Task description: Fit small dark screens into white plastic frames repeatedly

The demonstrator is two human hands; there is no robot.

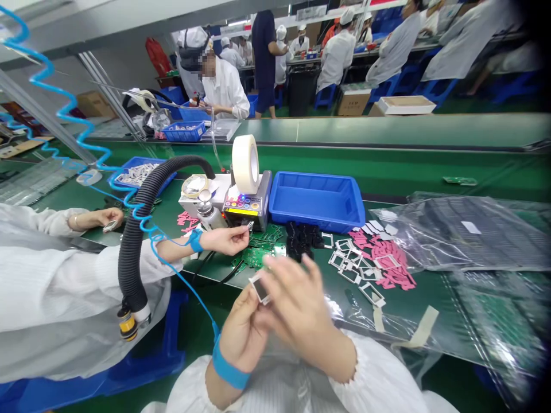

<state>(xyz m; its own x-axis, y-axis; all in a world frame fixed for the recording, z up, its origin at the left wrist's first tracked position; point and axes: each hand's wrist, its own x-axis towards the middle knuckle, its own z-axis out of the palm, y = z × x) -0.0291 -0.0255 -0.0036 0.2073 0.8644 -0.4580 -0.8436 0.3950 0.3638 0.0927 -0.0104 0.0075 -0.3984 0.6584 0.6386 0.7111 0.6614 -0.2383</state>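
My left hand, with a blue wrist strap, holds a small white rectangular frame with a dark panel in it, upright between thumb and fingers. My right hand is blurred and passes in front of the frame's right side, its fingers stretched and apart; whether they touch the frame I cannot tell. Just beyond my hands lie green circuit boards and a pile of black parts. To the right are loose white frames and pink pieces.
A blue bin stands behind the parts, beside a tape dispenser carrying a tape roll. On the left, a co-worker's hand reaches to the dispenser, near a black hose. Plastic-wrapped trays lie on the right.
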